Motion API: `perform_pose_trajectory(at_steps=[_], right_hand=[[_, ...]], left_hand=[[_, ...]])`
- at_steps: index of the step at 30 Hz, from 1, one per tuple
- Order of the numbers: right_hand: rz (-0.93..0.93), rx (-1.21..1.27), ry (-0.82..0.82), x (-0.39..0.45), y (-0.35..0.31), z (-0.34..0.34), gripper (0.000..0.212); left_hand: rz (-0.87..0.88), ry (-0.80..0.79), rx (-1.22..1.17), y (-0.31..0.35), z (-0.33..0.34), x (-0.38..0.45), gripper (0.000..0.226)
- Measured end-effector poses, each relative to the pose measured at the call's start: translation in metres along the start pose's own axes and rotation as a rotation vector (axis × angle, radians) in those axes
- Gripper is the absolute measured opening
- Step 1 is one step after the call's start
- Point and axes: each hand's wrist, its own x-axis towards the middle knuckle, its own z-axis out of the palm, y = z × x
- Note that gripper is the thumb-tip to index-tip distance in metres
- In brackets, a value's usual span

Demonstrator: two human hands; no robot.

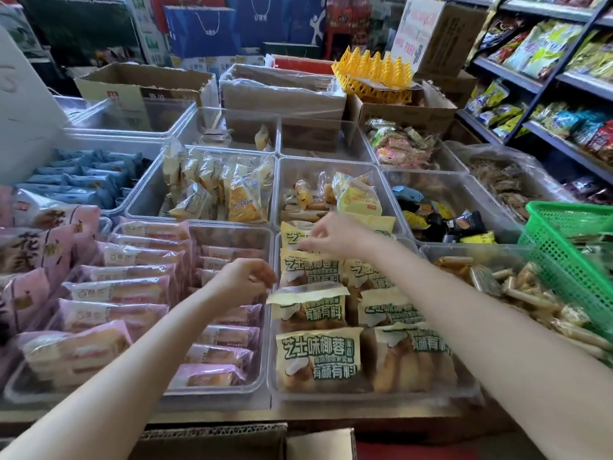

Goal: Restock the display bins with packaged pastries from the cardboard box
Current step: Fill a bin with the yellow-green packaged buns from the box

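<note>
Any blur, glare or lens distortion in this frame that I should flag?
Head view: wide-angle bending curves the shelves at right and stretches both forearms; the pink packets at the left edge are smeared; the left hand and right hand are slightly soft; print on the near yellow pastry packets stays readable; mild sheen on the clear bin walls.

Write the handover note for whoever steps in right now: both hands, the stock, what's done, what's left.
Left hand: fingers loosely curled, nothing held, over the divide between the pink packs and the yellow-green pastry packs.
Right hand: fingertips pinching a pack's top edge at the back of that clear bin.
Done: bin nearly full.
Left: seat that pack; the cardboard box at the bottom edge, contents unseen.
</note>
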Motion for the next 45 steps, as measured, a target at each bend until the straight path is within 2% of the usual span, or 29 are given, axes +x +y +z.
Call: perform_pose_trajectory(at_steps=[1, 2, 4, 6, 8, 10, 12, 13, 15, 16, 19, 23, 26, 30, 33, 35, 38, 39, 41, 43, 45], right_hand=[[-0.045, 0.116, 0.059, -0.012, -0.002, -0.01, 0.043], [-0.089, 0.259, 0.049, -0.026, -0.005, -0.021, 0.038], [-0.165, 0.442, -0.131, -0.047, -0.014, -0.033, 0.031], [-0.178, 0.256, -0.357, -0.057, -0.02, -0.03, 0.038], [-0.118, 0.02, -0.478, -0.057, -0.018, -0.014, 0.048], [-0.08, -0.149, -0.429, -0.052, -0.008, 0.005, 0.041], [-0.021, -0.2, -0.287, -0.047, 0.004, 0.017, 0.017], [0.027, -0.18, -0.229, -0.045, 0.009, 0.02, 0.012], [0.094, -0.142, -0.177, -0.041, 0.019, 0.02, 0.024], [0.104, -0.148, -0.186, -0.039, 0.021, 0.017, 0.03], [0.114, -0.17, -0.239, -0.035, 0.018, 0.012, 0.033], [0.055, -0.279, -0.302, -0.026, -0.003, 0.025, 0.024], [0.068, -0.308, -0.258, -0.021, -0.005, 0.036, 0.022], [0.119, -0.203, -0.201, -0.019, 0.011, 0.04, 0.014], [0.093, -0.23, -0.265, -0.015, 0.005, 0.032, 0.016], [0.056, -0.174, -0.219, -0.01, -0.001, 0.017, 0.021], [0.018, -0.065, 0.087, -0.001, 0.002, 0.001, 0.037], [0.016, -0.103, 0.117, 0.001, 0.003, 0.001, 0.043], [0.028, -0.25, 0.019, 0.006, 0.004, 0.012, 0.053], [0.041, -0.332, 0.007, 0.01, 0.0, 0.021, 0.035], [0.057, -0.442, 0.027, 0.011, -0.005, 0.027, 0.021]], left_hand=[[0.003, -0.112, 0.046, 0.002, -0.004, -0.004, 0.033], [0.008, -0.201, 0.098, 0.004, -0.006, -0.008, 0.034], [0.002, -0.33, 0.145, 0.01, -0.006, -0.017, 0.049], [-0.025, -0.387, 0.131, 0.016, -0.002, -0.025, 0.062], [-0.012, -0.294, 0.164, 0.018, 0.006, -0.024, 0.054], [-0.006, -0.116, 0.047, 0.022, 0.016, -0.017, 0.031], [-0.006, -0.035, -0.108, 0.029, 0.024, -0.01, 0.011], [-0.015, -0.027, -0.16, 0.033, 0.025, -0.008, 0.01], [-0.049, -0.062, -0.244, 0.037, 0.023, -0.007, 0.016], [-0.064, -0.097, -0.209, 0.035, 0.02, -0.008, 0.03], [-0.042, -0.18, 0.196, 0.022, 0.017, -0.011, 0.063], [0.035, -0.18, 0.622, 0.01, 0.027, -0.004, 0.067], [-0.002, -0.168, 0.771, 0.014, 0.033, -0.002, 0.065], [0.023, -0.084, 0.744, 0.016, 0.035, 0.001, 0.071], [0.002, -0.132, 0.694, 0.01, 0.034, 0.0, 0.079], [-0.026, -0.174, 0.602, 0.002, 0.033, -0.002, 0.075], [-0.026, -0.051, 0.445, -0.003, 0.031, -0.002, 0.069], [-0.023, -0.006, 0.369, -0.002, 0.031, -0.002, 0.07], [0.021, -0.02, 0.228, 0.002, 0.035, -0.003, 0.072], [0.045, -0.078, 0.244, 0.005, 0.042, -0.005, 0.074], [0.044, -0.083, 0.363, 0.006, 0.047, -0.005, 0.071]])
